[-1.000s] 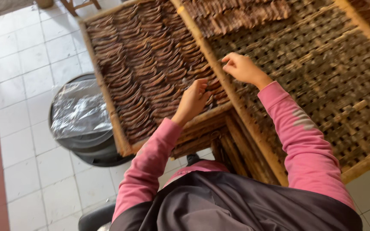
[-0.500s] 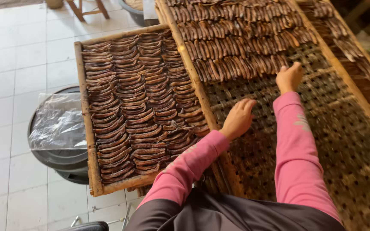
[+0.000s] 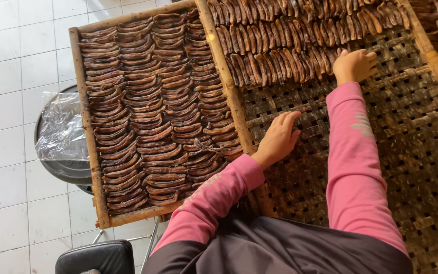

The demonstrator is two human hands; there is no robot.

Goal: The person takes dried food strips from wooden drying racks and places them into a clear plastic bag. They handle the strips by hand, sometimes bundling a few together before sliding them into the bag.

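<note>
Dried banana strips [image 3: 300, 56] lie in tight rows across the far part of the woven bamboo tray [image 3: 406, 152], and the nearest row ends right under the fingertips of your right hand [image 3: 353, 65]. That hand rests at the row's lower edge with its fingers curled down onto the strips; whether anything is pinched between them cannot be told from here. Your left hand [image 3: 279, 138] lies flat on bare weave nearer to you, fingers together and slightly bent, holding nothing, with the tray's wooden rail just to its thumb side.

Judging by their look, these strips are light, leathery and a little sticky: dark, wrinkled, each curved lengthwise. They should bend rather than snap, but a thin one could tear if you pull it by one tip. Take each at its middle, thumb on one long edge and forefinger on the other, and lift straight up so it peels clear of its neighbours, since they overlap and touch side by side. A tacky surface may cling to your fingertips, so let go with a small roll of the thumb.

Beyond your left hand's thumb side sits the filled wooden tray [image 3: 153, 111], packed edge to edge with strips. Past it, on the white tile floor [image 3: 16, 61], stands a round bin lined with clear plastic [image 3: 59, 134].
</note>
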